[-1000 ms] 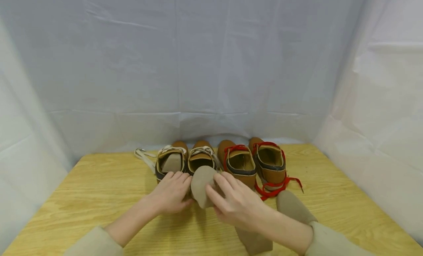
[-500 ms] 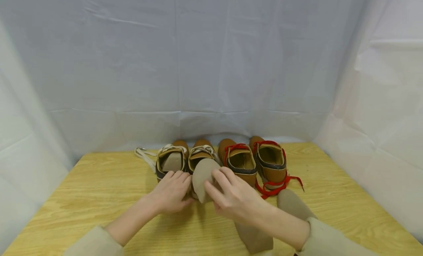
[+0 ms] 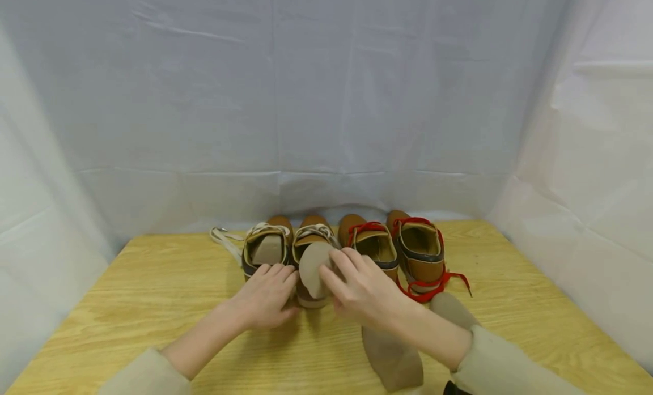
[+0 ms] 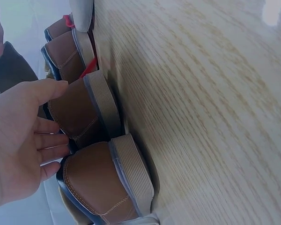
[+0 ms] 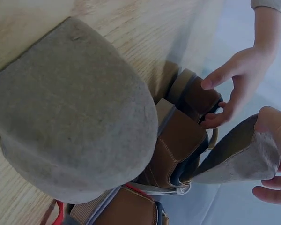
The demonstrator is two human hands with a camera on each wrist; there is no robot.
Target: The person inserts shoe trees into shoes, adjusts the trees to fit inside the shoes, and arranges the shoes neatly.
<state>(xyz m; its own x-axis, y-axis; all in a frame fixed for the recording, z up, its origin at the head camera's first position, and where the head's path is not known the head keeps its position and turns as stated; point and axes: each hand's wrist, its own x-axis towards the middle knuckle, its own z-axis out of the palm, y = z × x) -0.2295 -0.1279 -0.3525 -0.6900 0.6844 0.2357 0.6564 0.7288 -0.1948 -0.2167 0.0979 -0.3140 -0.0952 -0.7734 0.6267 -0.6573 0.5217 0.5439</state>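
Note:
My right hand [image 3: 362, 284] pinches a grey-beige, round-ended shoe insert [image 3: 314, 264] between thumb and fingers. One end of it meets the opening of the second shoe from the left [image 5: 175, 145], a brown one with white laces. In the left wrist view, my left hand [image 4: 25, 136] lies at the heels of the two left shoes, its fingers loosely bent and its thumb over the second heel. The leftmost shoe [image 4: 96, 183] has a similar grey insert [image 3: 267, 250] inside. Most of the second shoe's opening is hidden by the held insert.
Two brown shoes with red laces, one nearer [image 3: 374, 250] and one at the right [image 3: 419, 253], stand beside them. Two more grey inserts [image 3: 393, 358] [image 3: 451, 309] lie on the wooden table [image 3: 168, 304] by my right forearm. White sheeting [image 3: 326, 100] encloses the back and sides.
My right hand has moved slightly up and forward, and the insert has shifted toward the second shoe's opening, exposing more of its heel. My left hand has stayed in place.

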